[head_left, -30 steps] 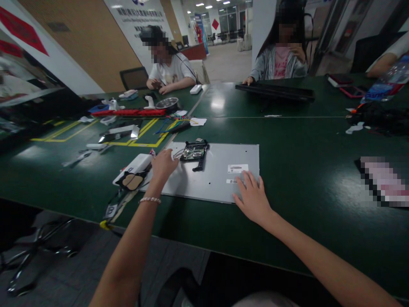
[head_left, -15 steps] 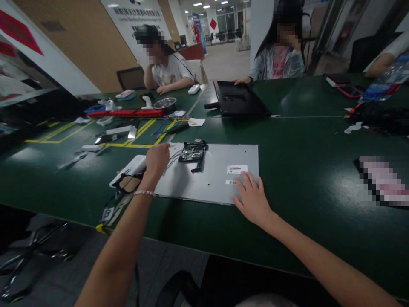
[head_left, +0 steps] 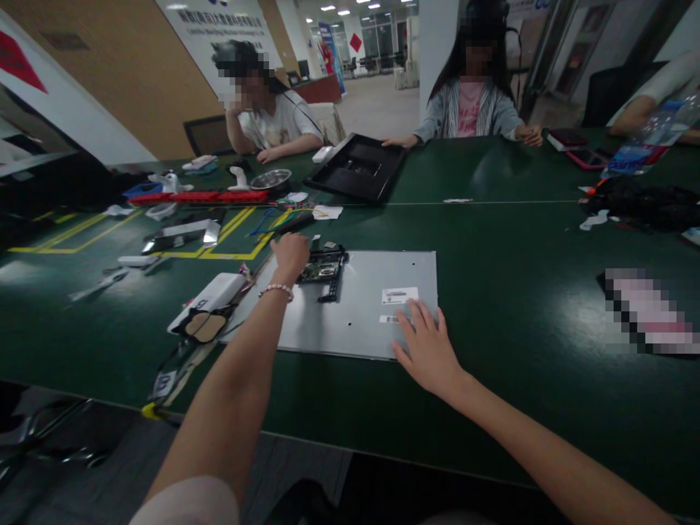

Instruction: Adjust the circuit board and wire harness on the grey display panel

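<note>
A flat silver panel [head_left: 377, 332] lies on the green table, with white barcode labels [head_left: 399, 294] on its right part. Near its upper middle sits a green circuit board [head_left: 322, 270] in a black bracket. My left hand [head_left: 290, 257] is at the board's left end, fingers curled inward; whatever they pinch is hidden behind the hand. My right hand [head_left: 428, 343] rests open on the panel's lower right corner, fingers spread beside the labels. Left of the panel lies a white case [head_left: 211, 300] with a black and tan part against it.
Across the table a person's hand touches a black frame [head_left: 358, 168]. Coloured wires [head_left: 273, 219], a metal strip [head_left: 183, 235] and a metal bowl [head_left: 270, 179] lie at the back left. A blurred-out phone-like thing [head_left: 650, 310] and a water bottle [head_left: 648, 138] are on the right.
My left hand has moved right, from the panel's left edge to the circuit board. My right hand stays on the panel. Across the table, the black frame has shifted left and turned.
</note>
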Tool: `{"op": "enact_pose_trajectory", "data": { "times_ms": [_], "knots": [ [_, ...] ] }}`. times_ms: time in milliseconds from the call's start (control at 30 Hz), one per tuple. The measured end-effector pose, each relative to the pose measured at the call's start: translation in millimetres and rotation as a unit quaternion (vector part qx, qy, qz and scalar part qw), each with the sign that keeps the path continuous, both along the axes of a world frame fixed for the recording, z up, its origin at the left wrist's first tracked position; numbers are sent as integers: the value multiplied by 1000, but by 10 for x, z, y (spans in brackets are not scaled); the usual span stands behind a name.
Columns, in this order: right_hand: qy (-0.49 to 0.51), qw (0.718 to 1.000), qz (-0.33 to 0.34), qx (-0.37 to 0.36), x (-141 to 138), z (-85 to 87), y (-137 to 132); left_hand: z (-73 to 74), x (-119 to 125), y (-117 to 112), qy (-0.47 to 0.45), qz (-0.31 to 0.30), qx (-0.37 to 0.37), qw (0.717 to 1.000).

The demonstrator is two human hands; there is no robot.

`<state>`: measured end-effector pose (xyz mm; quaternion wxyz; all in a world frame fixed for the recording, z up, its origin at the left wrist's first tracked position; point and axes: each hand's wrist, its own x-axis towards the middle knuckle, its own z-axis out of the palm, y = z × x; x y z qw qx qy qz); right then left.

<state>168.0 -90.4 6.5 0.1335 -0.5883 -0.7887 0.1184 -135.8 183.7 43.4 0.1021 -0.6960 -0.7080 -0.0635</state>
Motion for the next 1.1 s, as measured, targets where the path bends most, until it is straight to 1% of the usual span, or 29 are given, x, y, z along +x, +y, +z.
{"op": "enact_pose_trajectory", "data": {
  "times_ms": [100,233,333,400,500,667,733,800,867,1000,1100],
  "knots": [
    [0,1000,0,0,4,-2,2,-54,-35,-2,-33,17,-1,999],
    [0,1000,6,-10,14,2,6,-22,-5,-49,-80,37,13,996],
    [-1,1000,4,-9,9,9,4,11,18,-140,-114,43,21,992],
    [-2,1000,2,-5,3,13,1,4,-19,-237,-127,41,28,991],
    [-1,1000,3,0,3,14,-4,-46,-192,-413,-129,49,35,990],
    [3,1000,7,2,21,8,-13,-117,-591,-692,-136,109,-3,985],
    [2,1000,10,2,24,10,-19,-131,-644,-797,-129,92,-11,987],
    [0,1000,11,3,23,13,-26,-145,-579,-909,-115,43,-8,992],
    [-2,1000,8,4,18,16,-31,-163,-400,-1029,-108,-1,-7,994],
    [-7,1000,7,-1,15,19,-30,-189,105,-1232,-112,-35,-19,993],
    [-8,1000,11,-6,21,23,-25,-193,370,-1300,-113,-40,-22,993]
  ]
}}
